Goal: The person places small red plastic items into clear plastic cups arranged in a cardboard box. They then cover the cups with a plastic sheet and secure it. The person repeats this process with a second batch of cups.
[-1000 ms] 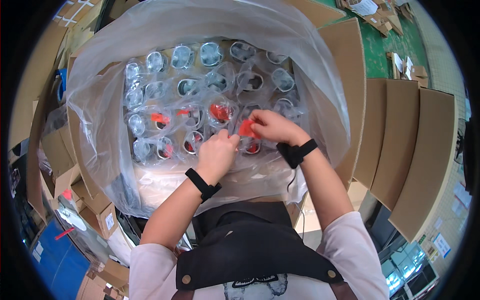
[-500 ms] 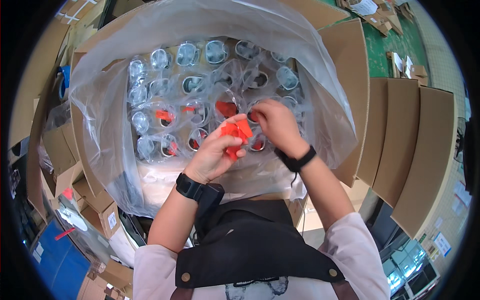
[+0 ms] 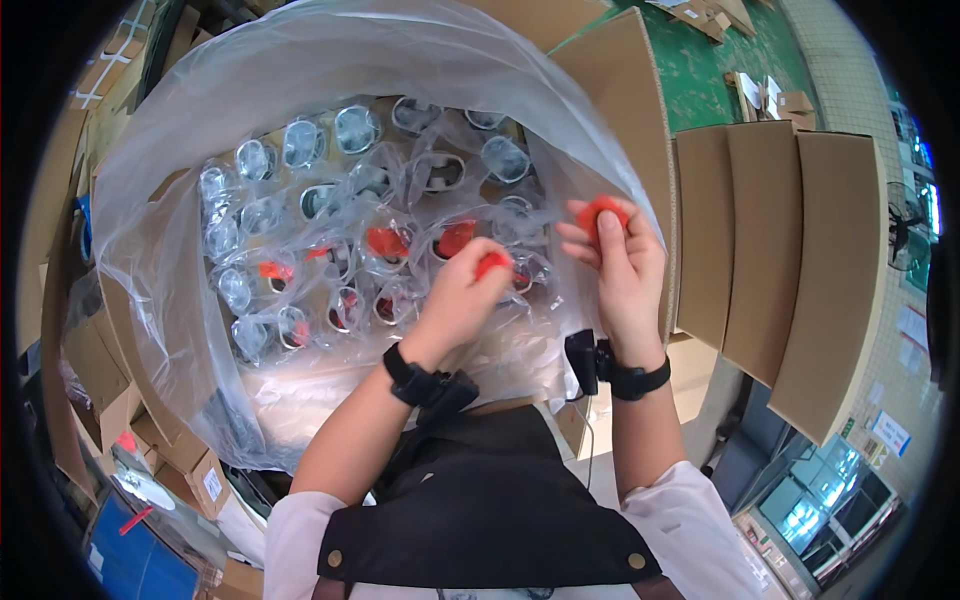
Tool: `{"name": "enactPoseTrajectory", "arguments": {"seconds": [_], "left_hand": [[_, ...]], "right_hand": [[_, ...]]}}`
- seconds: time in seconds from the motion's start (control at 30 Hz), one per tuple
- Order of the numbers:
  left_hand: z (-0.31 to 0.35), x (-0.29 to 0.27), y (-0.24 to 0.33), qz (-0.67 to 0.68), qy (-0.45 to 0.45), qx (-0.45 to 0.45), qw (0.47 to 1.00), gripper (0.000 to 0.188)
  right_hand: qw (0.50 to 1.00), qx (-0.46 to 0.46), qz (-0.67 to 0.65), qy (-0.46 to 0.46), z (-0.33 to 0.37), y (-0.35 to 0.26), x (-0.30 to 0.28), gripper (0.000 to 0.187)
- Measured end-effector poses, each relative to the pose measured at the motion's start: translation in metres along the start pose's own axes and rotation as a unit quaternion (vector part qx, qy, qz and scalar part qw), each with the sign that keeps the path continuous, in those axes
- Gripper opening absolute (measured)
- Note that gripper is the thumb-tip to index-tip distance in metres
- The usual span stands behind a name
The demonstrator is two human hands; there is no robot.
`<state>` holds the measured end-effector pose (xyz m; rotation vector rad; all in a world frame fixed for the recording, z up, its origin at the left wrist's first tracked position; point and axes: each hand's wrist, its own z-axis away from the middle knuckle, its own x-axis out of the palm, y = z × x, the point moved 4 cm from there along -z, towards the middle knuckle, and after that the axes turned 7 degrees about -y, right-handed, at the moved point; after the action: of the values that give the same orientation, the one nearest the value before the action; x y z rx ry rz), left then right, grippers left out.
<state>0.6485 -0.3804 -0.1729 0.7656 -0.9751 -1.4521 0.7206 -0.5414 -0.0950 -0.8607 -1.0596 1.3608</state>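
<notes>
My left hand (image 3: 460,305) is closed around a small red piece (image 3: 491,264), low over the wrapped items at the right of the carton. My right hand (image 3: 632,280) is raised by the carton's right side, a thin red piece (image 3: 602,214) pinched between thumb and fingers. Rows of rounded, metallic-looking items (image 3: 357,129) sit in clear plastic bags inside the carton (image 3: 625,110). Red pieces like those in my hands lie in several nearer bags, one a larger red piece (image 3: 388,242). What the pieces are made of I cannot tell.
A clear plastic liner (image 3: 140,220) drapes over the carton's walls. Tall brown cardboard panels (image 3: 826,280) stand to the right. Smaller open boxes (image 3: 195,475) and a blue surface (image 3: 140,545) are at the lower left. A fan (image 3: 908,228) stands far right.
The carton has shifted left in the picture. My right hand has lifted from the bags and moved right, now with a red piece showing. My left hand has turned, its palm now facing down.
</notes>
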Motion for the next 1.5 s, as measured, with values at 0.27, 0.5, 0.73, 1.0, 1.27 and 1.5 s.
{"name": "enactPoseTrajectory", "arguments": {"seconds": [0.27,0.5,0.73,1.0,1.27,1.5], "left_hand": [[-0.053,0.004,0.004,-0.278,0.2,0.019,0.939,0.025],[-0.048,-0.003,0.01,-0.253,0.105,0.047,0.961,0.022],[-0.038,-0.002,0.0,-0.253,0.093,0.016,0.963,0.021],[-0.011,-0.021,-0.01,0.433,-0.078,-0.136,0.887,0.024],[0.013,-0.029,0.023,0.373,-0.097,-0.012,0.923,0.049],[0.033,-0.067,0.011,0.362,-0.012,-0.084,0.928,0.043]], "right_hand": [[0.943,-0.02,0.309,-0.12,-0.009,0.023,0.001,0.019],[0.855,0.005,0.494,-0.155,-0.063,0.113,0.016,0.015],[0.978,0.19,-0.014,0.086,-0.077,0.132,0.001,0.017],[0.878,0.019,0.477,-0.033,-0.046,0.083,0.01,0.021],[0.963,0.149,0.044,-0.219,0.005,0.028,0.069,0.025],[0.925,-0.093,0.361,-0.073,-0.07,0.007,0.084,0.02]]}}
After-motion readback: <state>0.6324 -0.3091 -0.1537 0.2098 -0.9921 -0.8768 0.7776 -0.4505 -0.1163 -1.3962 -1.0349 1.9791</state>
